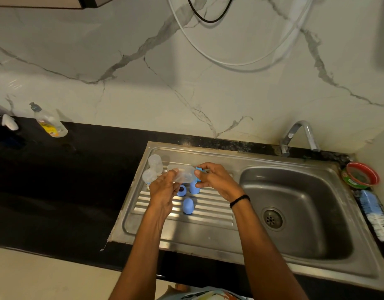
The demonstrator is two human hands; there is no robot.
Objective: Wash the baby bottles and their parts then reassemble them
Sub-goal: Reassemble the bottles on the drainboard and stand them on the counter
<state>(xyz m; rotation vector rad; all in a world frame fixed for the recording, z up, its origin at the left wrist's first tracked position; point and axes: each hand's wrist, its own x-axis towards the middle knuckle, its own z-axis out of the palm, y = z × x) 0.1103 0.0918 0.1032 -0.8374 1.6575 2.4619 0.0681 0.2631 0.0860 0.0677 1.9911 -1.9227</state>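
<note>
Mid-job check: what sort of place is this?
Probably a home kitchen: a steel sink with a tap, set in a black counter, and a dish soap bottle by the marble-look wall. The left hand and right hand hold a clear baby bottle over the drainboard.

I read open drainboard (pixel 186 232) along its near edge. Middle crowded by blue caps (pixel 188 206); far left corner blocked by clear bottles (pixel 155 162). Free reach into basin (pixel 305 213); tap (pixel 299 133) stands behind its far edge.
</note>
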